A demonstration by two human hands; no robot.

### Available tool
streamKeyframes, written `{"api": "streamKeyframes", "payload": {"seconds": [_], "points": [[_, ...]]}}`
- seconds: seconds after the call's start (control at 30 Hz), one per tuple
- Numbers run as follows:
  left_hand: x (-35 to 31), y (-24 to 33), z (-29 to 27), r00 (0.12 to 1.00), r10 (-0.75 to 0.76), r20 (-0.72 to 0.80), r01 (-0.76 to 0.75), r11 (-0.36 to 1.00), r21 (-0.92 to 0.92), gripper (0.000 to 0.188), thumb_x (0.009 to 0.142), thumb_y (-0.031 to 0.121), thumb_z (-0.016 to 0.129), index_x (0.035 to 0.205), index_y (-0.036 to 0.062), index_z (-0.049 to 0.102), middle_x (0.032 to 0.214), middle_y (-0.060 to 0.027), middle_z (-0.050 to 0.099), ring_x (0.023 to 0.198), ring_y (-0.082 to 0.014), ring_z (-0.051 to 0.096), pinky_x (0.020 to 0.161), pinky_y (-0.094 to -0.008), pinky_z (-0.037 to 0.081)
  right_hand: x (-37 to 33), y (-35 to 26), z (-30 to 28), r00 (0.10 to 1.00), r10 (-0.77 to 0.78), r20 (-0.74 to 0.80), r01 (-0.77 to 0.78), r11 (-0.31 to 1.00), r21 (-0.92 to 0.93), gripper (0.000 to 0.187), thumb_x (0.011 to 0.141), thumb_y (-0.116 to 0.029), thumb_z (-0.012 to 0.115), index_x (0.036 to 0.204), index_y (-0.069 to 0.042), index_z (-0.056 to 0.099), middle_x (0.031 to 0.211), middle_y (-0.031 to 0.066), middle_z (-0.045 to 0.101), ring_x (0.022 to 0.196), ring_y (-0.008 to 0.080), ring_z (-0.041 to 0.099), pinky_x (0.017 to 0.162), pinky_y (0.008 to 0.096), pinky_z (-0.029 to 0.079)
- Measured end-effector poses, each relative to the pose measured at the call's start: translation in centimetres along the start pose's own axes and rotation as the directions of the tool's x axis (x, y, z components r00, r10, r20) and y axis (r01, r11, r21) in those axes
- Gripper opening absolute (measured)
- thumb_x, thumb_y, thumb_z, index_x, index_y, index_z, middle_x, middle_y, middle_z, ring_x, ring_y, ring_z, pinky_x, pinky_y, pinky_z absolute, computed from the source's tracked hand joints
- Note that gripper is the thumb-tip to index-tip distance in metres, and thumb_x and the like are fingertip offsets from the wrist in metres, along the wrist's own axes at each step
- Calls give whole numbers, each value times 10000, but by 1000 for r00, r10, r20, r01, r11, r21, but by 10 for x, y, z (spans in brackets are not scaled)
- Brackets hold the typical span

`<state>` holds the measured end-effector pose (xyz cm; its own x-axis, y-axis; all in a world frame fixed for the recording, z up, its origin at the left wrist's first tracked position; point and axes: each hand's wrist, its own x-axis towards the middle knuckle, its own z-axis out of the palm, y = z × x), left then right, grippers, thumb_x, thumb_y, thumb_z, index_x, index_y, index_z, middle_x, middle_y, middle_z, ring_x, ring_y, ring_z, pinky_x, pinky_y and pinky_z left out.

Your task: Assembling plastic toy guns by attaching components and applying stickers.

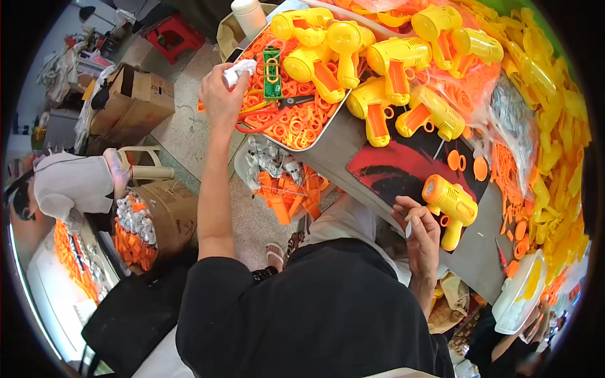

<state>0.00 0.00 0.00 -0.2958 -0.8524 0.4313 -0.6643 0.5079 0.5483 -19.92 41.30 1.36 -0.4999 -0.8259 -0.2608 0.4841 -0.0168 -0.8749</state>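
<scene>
Left hand raised at far left, fingers closed round small white crumpled wad, just beside metal tray of orange plastic rings

Right hand near right, half curled, fingertips touching yellow plastic toy gun with orange trigger lying on grey bench; grip loose

Risks, judged:
- gun could roll off near bench edge
- left forearm could snag tray rim, spill rings
- stacked yellow toy guns far side could slide

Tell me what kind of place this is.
Most likely a small toy assembly workshop. Finished yellow toy guns are piled on the table, a metal tray holds loose orange rings, and cardboard boxes of parts stand on the floor.
</scene>
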Motion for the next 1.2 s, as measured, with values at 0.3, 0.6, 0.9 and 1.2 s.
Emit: {"api": "streamKeyframes", "payload": {"seconds": [0.3, 0.6, 0.9, 1.2], "points": [[26, 6, -13, 990, -26, 137, 5, 988, 157, 450, 923, 440, 599, 1029, 14, 695, 983, -212, 695, 908, -374, 667, 798, -441, 498, -32, 11, -14, 984, -97, -149, 102, 994, 31, 191, 979, -212, 591, 914, -33, 578, 1255, 164, 575, 1100, 195, 571, 1008, 392, 467], [45, -13, -15, 974, 222, 41, -222, 975, 12, 364, 954, 332, 589, 1103, 18, 698, 1019, -179, 708, 962, -315, 678, 859, -389, 504, -66, 10, -30, 907, -318, -277, 228, 923, -311, 153, 953, -143, 606, 912, 3, 615, 1250, 149, 587, 1090, 186, 566, 971, 338, 427], [-126, 176, 25, 874, 486, 24, -414, 768, -488, 158, 920, 76, 660, 1063, 9, 665, 1001, -100, 677, 976, -198, 627, 895, -324, 481, -80, -10, -97, 662, -558, -500, 226, 785, -577, 117, 894, -129, 694, 888, -17, 660, 1230, 57, 550, 870, 64, 524, 782, 246, 429], [-205, 290, 97, 600, 789, 133, -532, 518, -670, 298, 791, 116, 752, 1076, 85, 673, 1077, -76, 663, 1045, -275, 593, 942, -385, 422, -60, -19, -130, 479, -673, -563, 63, 666, -743, 212, 850, -255, 738, 822, -62, 654, 1243, 76, 534, 991, 154, 514, 859, 322, 421]]}}
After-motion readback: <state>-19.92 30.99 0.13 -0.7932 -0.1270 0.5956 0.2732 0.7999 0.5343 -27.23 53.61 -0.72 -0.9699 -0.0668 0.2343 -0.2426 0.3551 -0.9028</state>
